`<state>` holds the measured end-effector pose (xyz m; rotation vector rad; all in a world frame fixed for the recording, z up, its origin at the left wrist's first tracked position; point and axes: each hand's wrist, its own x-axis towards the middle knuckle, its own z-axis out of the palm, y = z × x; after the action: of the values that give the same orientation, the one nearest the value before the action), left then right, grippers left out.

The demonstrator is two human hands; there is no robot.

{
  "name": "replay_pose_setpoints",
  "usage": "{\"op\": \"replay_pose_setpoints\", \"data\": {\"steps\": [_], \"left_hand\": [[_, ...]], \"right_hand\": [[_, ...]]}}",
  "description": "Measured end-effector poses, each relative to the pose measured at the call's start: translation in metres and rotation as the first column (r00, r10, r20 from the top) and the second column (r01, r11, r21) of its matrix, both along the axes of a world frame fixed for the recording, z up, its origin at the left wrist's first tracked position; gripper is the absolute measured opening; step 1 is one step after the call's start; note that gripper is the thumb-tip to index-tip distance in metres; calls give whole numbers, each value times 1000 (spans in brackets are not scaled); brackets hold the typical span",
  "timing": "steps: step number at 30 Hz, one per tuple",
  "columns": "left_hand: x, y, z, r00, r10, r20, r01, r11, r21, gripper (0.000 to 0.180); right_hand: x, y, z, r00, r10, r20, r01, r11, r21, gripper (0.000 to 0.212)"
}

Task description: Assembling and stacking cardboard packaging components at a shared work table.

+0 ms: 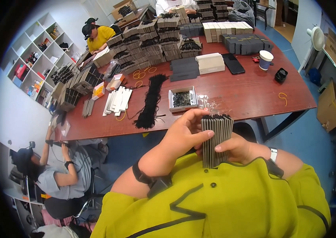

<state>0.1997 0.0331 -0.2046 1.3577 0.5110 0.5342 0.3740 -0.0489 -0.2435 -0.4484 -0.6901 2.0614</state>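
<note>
In front of my chest, both hands hold a bundle of thin grey card strips [216, 144], upright, with black cord bunched along the top. My left hand [187, 131] grips it from the left, the thumb lying across its face. From the right, my right hand [234, 147] is wrapped round it, with its thumb on the front edges. The fingers behind the bundle are hidden. Just beyond my hands, a small white box [171, 106] of tiny dark pieces stands near the table's edge, beside crumpled clear plastic [208, 104].
On the red table [231, 93] lie black cords [151, 101], white strips [118, 101], a phone [234, 64] and yellow rubber bands [139, 74]. A paper cup [266, 60] stands right. Tall stacks of bundles [148, 41] fill the back. Another person [66, 170] sits at left.
</note>
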Motion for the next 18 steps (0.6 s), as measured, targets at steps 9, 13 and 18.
{"op": "replay_pose_setpoints", "data": {"steps": [9, 13, 18], "left_hand": [[1, -3, 3, 1000, 16, -11, -16, 1000, 0, 46], [5, -9, 3, 999, 54, 1, -54, 995, 84, 44], [5, -10, -2, 997, 76, 1, -75, 981, 181, 45]], "right_hand": [[0, -1, 2, 1000, -10, -6, 10, 1000, 0, 54], [0, -2, 6, 1000, 1, 21, -1, 1000, -23, 55], [0, -3, 5, 1000, 10, -4, -10, 1000, -23, 54]]}}
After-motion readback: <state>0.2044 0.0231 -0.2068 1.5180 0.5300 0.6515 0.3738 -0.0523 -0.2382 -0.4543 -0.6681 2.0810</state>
